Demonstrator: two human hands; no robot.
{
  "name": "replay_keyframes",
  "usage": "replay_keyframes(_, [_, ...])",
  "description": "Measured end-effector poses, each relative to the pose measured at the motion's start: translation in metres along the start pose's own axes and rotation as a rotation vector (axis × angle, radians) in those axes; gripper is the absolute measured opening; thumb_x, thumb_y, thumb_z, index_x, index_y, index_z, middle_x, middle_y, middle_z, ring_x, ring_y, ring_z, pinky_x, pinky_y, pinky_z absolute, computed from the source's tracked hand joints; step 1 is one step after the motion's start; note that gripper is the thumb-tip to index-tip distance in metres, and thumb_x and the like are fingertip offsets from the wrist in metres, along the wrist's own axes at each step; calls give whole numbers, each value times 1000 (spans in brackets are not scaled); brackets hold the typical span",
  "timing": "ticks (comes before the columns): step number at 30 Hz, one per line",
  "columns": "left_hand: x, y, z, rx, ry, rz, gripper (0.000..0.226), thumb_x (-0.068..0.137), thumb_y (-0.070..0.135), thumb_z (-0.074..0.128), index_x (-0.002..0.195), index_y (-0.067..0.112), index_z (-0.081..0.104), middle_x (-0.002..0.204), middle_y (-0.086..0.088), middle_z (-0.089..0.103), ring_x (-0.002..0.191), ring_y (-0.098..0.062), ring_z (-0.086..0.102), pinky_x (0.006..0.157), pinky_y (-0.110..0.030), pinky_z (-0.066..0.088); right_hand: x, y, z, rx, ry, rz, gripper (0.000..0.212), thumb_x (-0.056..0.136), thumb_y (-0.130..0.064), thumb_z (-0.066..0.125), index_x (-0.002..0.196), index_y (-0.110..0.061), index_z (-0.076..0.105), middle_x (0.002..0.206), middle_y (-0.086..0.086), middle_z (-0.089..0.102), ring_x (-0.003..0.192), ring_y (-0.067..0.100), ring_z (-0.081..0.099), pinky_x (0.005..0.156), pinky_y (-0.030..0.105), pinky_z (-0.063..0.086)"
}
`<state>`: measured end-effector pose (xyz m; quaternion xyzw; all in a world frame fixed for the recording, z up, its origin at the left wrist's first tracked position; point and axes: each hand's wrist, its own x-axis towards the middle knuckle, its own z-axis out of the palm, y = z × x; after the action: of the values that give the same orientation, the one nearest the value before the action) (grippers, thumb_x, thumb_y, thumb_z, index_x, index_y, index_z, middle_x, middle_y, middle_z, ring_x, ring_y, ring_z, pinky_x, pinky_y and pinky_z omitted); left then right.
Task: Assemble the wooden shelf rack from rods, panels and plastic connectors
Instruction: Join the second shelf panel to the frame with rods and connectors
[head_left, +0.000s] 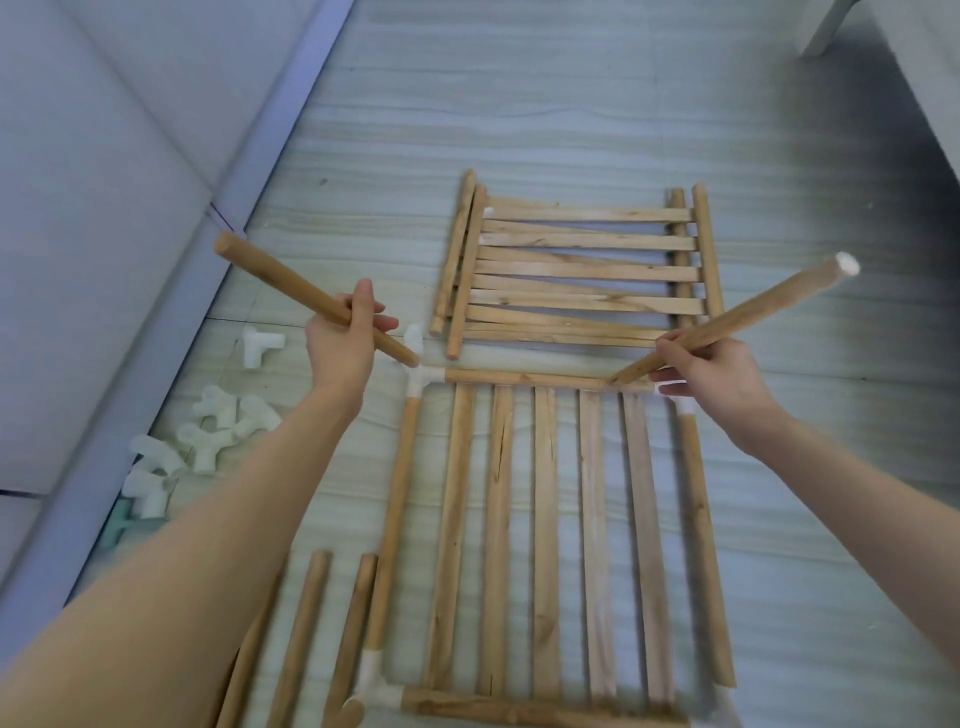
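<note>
At the centre of the frame, two wooden rods are held over a slatted shelf panel (545, 535) that lies flat on the pale floor (571, 104). The left hand (340, 340) is wrapped around the left rod (291, 288) near its lower end, whose tip hovers just beside the white corner connector (418, 371) at the panel's upper left corner. The right hand (711, 376) pinches the right rod (737, 325) close to its lower end, and that tip touches or nearly touches the panel's top rail near the upper right corner connector (680, 400); which of the two cannot be told.

Both rods are tilted outward, so, as a judgement, the step in hand is the seating of upright posts into the open sockets. It would be done well if each rod were brought upright first, its end lined up squarely with the socket, and then pressed straight down with a slight twist, one corner at a time, while the frame is steadied.

Above the panel, a second slatted panel (582, 270) is stacked unevenly. Loose plastic connectors (208, 431) are piled at the left edge beside a grey sofa base (156, 332), and spare rods (301, 639) lie at lower left.
</note>
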<state>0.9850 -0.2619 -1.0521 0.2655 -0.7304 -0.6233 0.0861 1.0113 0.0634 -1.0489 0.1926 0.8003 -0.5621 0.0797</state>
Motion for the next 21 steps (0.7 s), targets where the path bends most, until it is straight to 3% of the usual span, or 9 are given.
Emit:
replay_keyframes(4, [-1, 0, 1, 54, -25, 63, 36, 93, 32, 50, 62, 16, 59, 70, -6, 69, 85, -25, 67, 89, -45, 51, 4, 2, -15, -129, 169, -64, 18, 93, -29, 53, 94, -12, 60, 85, 5, 67, 86, 23, 66, 70, 36, 56])
replay_keyframes(5, [0, 2, 4, 91, -39, 84, 37, 93, 31, 49, 61, 15, 60, 69, -5, 69, 82, -21, 66, 86, -41, 52, 3, 1, -19, -182, 207, -79, 23, 93, -33, 51, 93, -12, 59, 84, 6, 67, 85, 26, 66, 75, 42, 56])
replay_keyframes(8, [1, 8, 15, 253, -108, 147, 38, 93, 32, 47, 71, 7, 65, 64, 7, 67, 63, 4, 59, 65, -10, 44, 1, 1, -31, -290, 325, -87, 35, 93, -43, 45, 90, -10, 57, 82, 8, 66, 84, 31, 64, 82, 50, 52])
replay_keyframes(10, [0, 8, 22, 313, -140, 173, 37, 94, 33, 47, 73, 9, 64, 65, 8, 67, 59, 9, 56, 56, -6, 39, 0, 2, -36, -297, 369, -87, 36, 94, -44, 43, 89, -11, 54, 78, 6, 65, 84, 32, 64, 82, 50, 51])
replay_keyframes(13, [4, 8, 23, 285, -90, 154, 37, 93, 31, 46, 70, 8, 63, 60, 8, 67, 58, 7, 56, 63, -13, 42, 0, 4, -41, -288, 384, -90, 32, 95, -43, 44, 89, -13, 52, 70, -2, 61, 84, 30, 65, 82, 49, 52])
replay_keyframes(15, [9, 8, 18, 233, -60, 122, 35, 92, 30, 47, 65, 11, 59, 56, 8, 67, 63, -2, 60, 73, -27, 49, 1, 6, -43, -283, 379, -94, 30, 95, -43, 45, 88, -14, 51, 73, -1, 61, 84, 29, 65, 82, 49, 53])
replay_keyframes(18, [9, 1, 11, 268, -96, 99, 34, 92, 30, 49, 67, 10, 60, 66, 4, 68, 72, -14, 63, 88, -42, 51, 3, 8, -45, -290, 379, -94, 30, 94, -44, 45, 87, -15, 50, 76, 2, 62, 82, 29, 65, 81, 49, 53])
replay_keyframes(21, [3, -10, 8, 270, -110, 64, 34, 93, 30, 49, 65, 14, 59, 70, 0, 69, 82, -21, 65, 91, -47, 50, 7, 9, -47, -279, 368, -92, 29, 94, -42, 47, 87, -14, 52, 77, 3, 64, 83, 29, 66, 82, 48, 53])
